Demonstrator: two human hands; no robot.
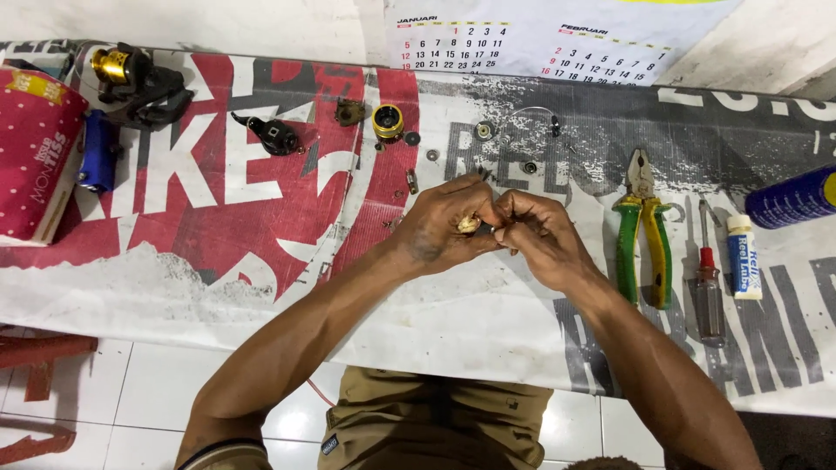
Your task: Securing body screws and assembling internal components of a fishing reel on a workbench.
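My left hand (440, 228) and my right hand (542, 235) meet fingertip to fingertip over the printed banner (218, 252) that covers the table. Between them they pinch a small pale brass-coloured part (469, 224); most of it is hidden by the fingers. Just beyond the hands lie several loose reel parts: a gold spool (388, 122), a black handle piece (273, 135), a brown metal piece (350, 111), small washers and gears (483, 130).
Green-handled pliers (641, 228), a red-collared screwdriver (708, 283) and a small white tube (742, 257) lie to the right, with a blue can (797, 197) at the edge. A black and gold fishing reel (135, 80), blue object (97, 152) and red dotted pack (30, 152) sit left. A calendar (531, 39) lies behind.
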